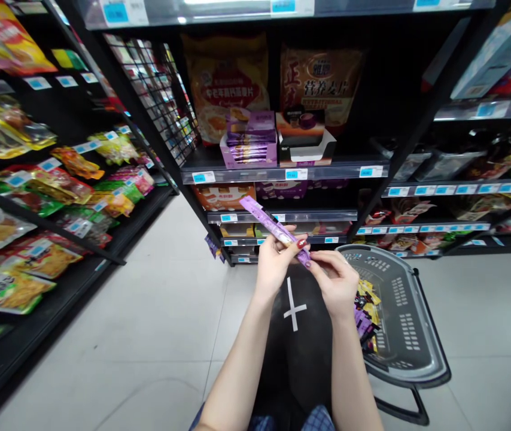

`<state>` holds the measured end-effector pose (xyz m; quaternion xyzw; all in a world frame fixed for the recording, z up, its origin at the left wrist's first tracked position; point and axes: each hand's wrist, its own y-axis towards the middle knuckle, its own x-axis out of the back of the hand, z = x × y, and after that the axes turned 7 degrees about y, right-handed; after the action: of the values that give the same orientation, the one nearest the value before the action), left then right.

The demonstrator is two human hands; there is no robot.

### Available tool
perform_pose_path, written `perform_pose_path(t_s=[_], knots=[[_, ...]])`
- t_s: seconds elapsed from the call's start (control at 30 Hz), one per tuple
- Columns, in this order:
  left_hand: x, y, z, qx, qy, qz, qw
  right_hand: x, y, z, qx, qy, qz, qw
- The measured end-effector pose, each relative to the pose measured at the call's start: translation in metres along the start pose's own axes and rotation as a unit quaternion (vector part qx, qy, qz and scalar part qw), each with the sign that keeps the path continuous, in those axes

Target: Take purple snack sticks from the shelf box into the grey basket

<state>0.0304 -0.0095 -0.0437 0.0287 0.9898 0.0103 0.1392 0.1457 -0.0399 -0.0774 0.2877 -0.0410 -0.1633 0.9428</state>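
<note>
A slim purple stick sachet (264, 220) slants across in front of me, its upper end pointing left toward the shelves. My left hand (277, 254) is closed around its middle, thumb on top. At the lower end, my right hand (334, 275) pinches the sachet between thumb and fingertips. Beyond my hands, an opened purple display box (249, 149) with similar sticks stands on the shelf. Below and to the right of my right hand is a grey shopping basket (399, 317), where several purple sachets (364, 322) and yellow sachets (372, 293) lie.
Next to the purple box stands a black and white display box (307, 146). Large cereal bags (321, 84) are behind them. A shelf rail with price tags (295, 175) runs across. Snack racks (49, 179) line the left side. A white tape cross (294, 308) marks a dark surface below.
</note>
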Motion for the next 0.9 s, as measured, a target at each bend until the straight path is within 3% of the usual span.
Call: perform_pose_path(t_s=[0.2, 0.3, 0.43, 0.67, 0.9], knots=[[0.0004, 0.0006, 0.0008, 0.003, 0.023, 0.025, 0.999, 0.002, -0.0009, 0.0037, 0.079, -0.108, 0.014, 0.991], [0.0033, 0.0018, 0.0007, 0.013, 0.031, 0.031, 0.999, 0.0011, -0.0014, 0.0045, 0.13, -0.184, 0.034, 0.974], [0.0047, 0.0022, -0.0017, 0.029, 0.045, 0.034, 0.998, -0.0019, -0.002, 0.0011, 0.147, -0.274, 0.053, 0.949], [0.0015, 0.0019, 0.0014, 0.031, -0.012, 0.08, 0.996, -0.0023, -0.0025, -0.0036, 0.17, -0.311, 0.043, 0.934], [-0.0047, -0.0005, 0.0056, 0.008, 0.005, 0.07, 0.997, -0.0024, -0.0014, -0.002, 0.198, -0.344, 0.029, 0.918]])
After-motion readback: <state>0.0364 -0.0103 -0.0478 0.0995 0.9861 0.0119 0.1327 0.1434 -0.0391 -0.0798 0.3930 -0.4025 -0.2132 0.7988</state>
